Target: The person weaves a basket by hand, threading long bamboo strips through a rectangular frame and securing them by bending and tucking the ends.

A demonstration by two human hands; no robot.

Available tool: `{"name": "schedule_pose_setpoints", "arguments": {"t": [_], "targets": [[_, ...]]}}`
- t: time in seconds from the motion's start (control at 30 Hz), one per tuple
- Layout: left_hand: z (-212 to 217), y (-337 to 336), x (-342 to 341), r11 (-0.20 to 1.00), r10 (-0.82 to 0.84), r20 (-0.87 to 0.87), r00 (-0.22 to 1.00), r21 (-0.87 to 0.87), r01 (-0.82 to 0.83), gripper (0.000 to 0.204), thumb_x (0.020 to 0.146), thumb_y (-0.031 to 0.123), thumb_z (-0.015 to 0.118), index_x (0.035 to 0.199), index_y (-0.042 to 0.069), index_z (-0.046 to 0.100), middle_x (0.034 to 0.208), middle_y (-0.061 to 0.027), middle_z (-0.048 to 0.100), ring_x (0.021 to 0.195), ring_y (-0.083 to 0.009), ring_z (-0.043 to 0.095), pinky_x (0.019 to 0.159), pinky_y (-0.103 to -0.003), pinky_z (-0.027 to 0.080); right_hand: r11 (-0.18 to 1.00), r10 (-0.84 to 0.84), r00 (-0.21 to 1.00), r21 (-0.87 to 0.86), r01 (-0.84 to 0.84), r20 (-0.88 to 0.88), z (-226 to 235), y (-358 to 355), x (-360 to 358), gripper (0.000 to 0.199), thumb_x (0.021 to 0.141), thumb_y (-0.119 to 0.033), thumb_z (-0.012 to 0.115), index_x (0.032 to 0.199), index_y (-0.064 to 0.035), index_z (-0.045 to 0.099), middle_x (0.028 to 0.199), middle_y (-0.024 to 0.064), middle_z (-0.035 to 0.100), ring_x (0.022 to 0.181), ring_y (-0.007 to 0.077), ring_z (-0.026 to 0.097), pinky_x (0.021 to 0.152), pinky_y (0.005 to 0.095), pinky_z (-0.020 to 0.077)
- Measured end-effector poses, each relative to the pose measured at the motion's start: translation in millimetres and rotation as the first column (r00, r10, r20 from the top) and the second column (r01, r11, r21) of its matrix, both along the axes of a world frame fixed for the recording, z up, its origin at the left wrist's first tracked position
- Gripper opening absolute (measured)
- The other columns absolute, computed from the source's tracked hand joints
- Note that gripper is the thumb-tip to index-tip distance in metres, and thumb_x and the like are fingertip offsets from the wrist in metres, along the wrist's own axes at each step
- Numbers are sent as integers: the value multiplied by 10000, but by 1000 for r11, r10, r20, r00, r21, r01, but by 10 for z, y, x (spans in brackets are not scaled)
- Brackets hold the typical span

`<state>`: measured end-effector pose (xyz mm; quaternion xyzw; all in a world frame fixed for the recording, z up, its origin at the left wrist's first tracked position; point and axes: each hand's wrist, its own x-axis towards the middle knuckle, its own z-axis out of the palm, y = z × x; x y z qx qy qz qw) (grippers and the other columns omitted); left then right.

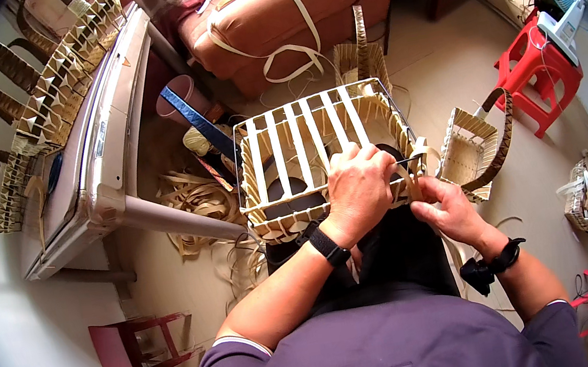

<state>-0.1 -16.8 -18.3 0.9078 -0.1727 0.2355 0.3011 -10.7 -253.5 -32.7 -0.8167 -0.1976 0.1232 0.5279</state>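
Slatted basket [293, 223] over the lap [406, 250]. Left hand [359, 184] at its near rim, fingers curled; cannot tell what they grip. Right hand [448, 209], by its near-right corner, pinches a tan strip [411, 183]. Risk: uneven pull could twist strip, tilt basket.

Strips [296, 141]: crossed the basket [253, 174] from far to near, left only narrow slots between.
Last strip [355, 116]: left a wider gap rightward, partly blocked by the left hand [359, 181].
Table leg [184, 221]: barred the left.
Handled basket [465, 158]: crowded the right hand [448, 209].
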Motion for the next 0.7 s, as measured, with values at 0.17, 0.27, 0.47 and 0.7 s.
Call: {"name": "schedule_pose_setpoints", "arguments": {"t": [0.17, 0.27, 0.47, 0.7], "targets": [[54, 3, -27, 1000, 3, -5, 1000, 4, -3, 71, 958, 182, 766, 904, 136, 772, 928, -29, 716, 932, -303, 657, 825, -451, 504, 997, -28, 999, -73, 30, 26, -7, 7, -9, 167, 1077, -139, 698, 1092, 24, 672, 832, 109, 659, 767, 173, 568, 750, 374, 528], [33, 3, -37, 1000, -1, -20, 1000, -4, 1, 90, 965, 190, 763, 893, 135, 762, 928, -31, 711, 930, -303, 654, 824, -449, 507, 997, -32, 999, -70, 32, -5, -126, -161, -153, 205, 1113, -175, 671, 1048, 18, 691, 775, 67, 630, 718, 143, 509, 679, 368, 484], [6, -32, 6, 1000, -20, -1, 1000, -2, 20, 94, 972, 200, 754, 905, 136, 773, 937, -37, 716, 941, -302, 658, 841, -443, 514, 969, -26, 868, 201, 143, -496, -46, -235, -219, 353, 1192, -310, 571, 1226, -17, 764, 1027, 28, 766, 874, 105, 701, 736, 262, 544], [19, -16, 13, 1000, 0, -25, 1000, -8, 0, 85, 965, 190, 754, 905, 137, 783, 926, -34, 720, 939, -298, 661, 845, -449, 513, 766, 361, 576, 585, 266, -733, -31, -66, 315, 493, 1178, -304, 450, 1432, 79, 629, 1355, 316, 733, 1226, 431, 742, 1071, 545, 591]]}}
